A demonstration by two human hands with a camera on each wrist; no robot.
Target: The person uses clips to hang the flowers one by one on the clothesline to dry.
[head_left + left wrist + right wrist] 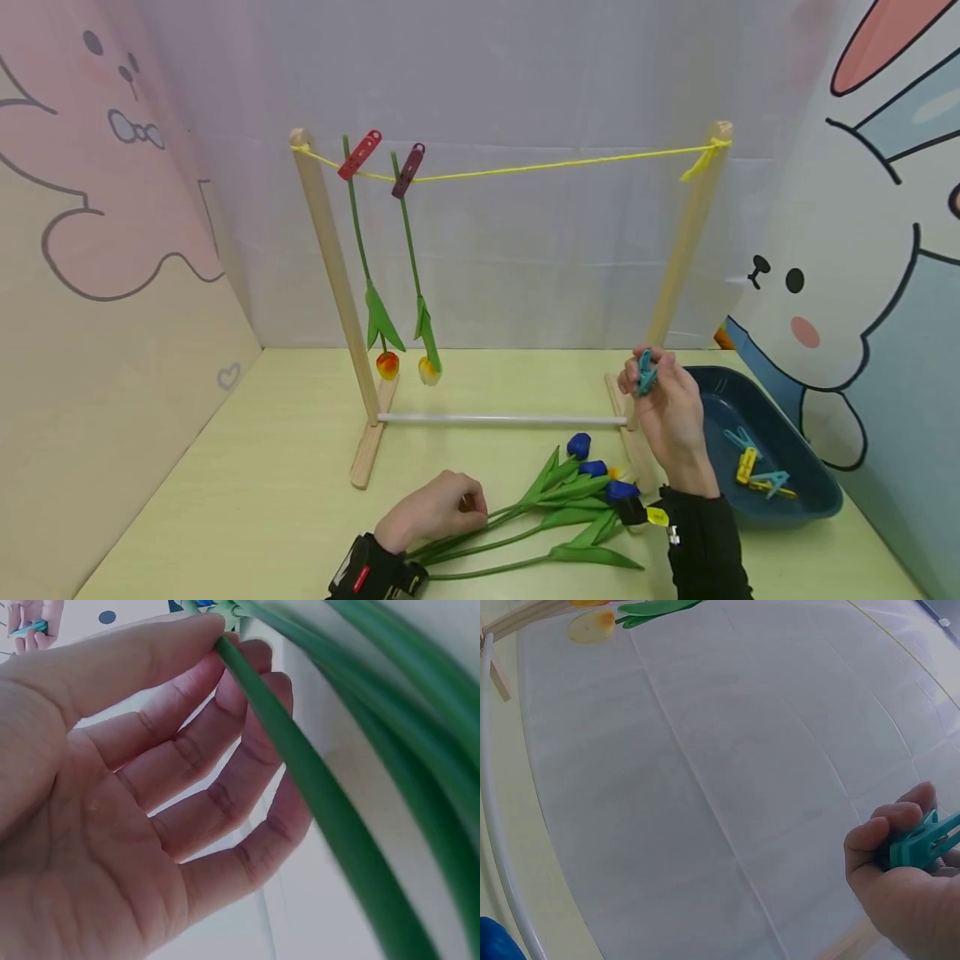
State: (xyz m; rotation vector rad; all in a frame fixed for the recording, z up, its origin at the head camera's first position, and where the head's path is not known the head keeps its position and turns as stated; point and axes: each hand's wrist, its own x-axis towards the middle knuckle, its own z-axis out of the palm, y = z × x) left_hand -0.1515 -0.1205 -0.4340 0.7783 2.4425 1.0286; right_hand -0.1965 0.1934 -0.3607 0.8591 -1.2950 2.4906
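Over the table my left hand point(442, 507) pinches the green stem point(307, 765) of an artificial tulip between thumb and fingertips. More tulips point(562, 493) with blue heads lie beside it, and a bit of yellow bloom shows among them. Raised near the right post, my right hand point(670, 408) holds a teal clothespin point(646, 373); the right wrist view shows fingers curled round it. On the yellow string point(525, 169), a red clothespin point(360, 156) and a maroon clothespin point(408, 171) hold an orange-red tulip point(387, 367) and a pale yellow tulip point(429, 371) head down.
Two wooden posts, left point(333, 275) and right point(690, 233), carry the string, with a white rod point(502, 420) joining their feet. At the right, a dark blue basin point(817, 475) contains several yellow and teal clothespins. A white curtain point(525, 275) hangs behind.
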